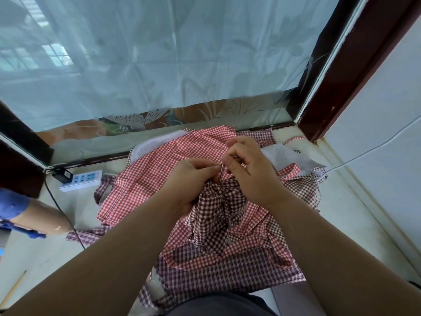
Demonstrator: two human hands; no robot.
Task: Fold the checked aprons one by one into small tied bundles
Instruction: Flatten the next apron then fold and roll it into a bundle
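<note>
while both forearms reach in from 6 o'clock, the hands meet near frame centre, above the heap.

left hand point(193, 179): fingers curled, thumb and forefinger pinching a fold of the dark maroon-and-white checked cloth apron point(214, 215).
right hand point(248, 169): fingers curled, tips pinching a narrow strip of the same apron at 3 o'clock of the left fingertips. the two hands are almost touching. cannot tell whether the strip is a tie or a hem.

maroon apron: bunched, hanging from the hands toward 6 o'clock, its lower part resting on the pile of red-and-white checked cloth aprons point(145, 179).
the pile lies spread and crumpled on the pale tiled floor point(45, 258). it reaches from the window's foot at 12 o'clock to the person's dark garment point(218, 304) at 6 o'clock.
a purple-and-white plaid apron point(227, 277) lies at the 6 o'clock edge of the pile, partly under the red ones.
the pale grey reverse side of one cloth point(289, 156) shows at 2 o'clock of the hands.

surroundings: a white plastic power strip point(82, 179) lies on the floor at 9 o'clock of the pile, just beside one of its loops. a black plug adapter point(61, 174) sits at the strip's 9 o'clock end.
a thin white cable point(364, 153) runs at 3 o'clock, along the wall.
a brown cardboard tube point(38, 220) lies at 8 o'clock.
a frosted glass window point(159, 53) fills 12 o'clock.
</note>
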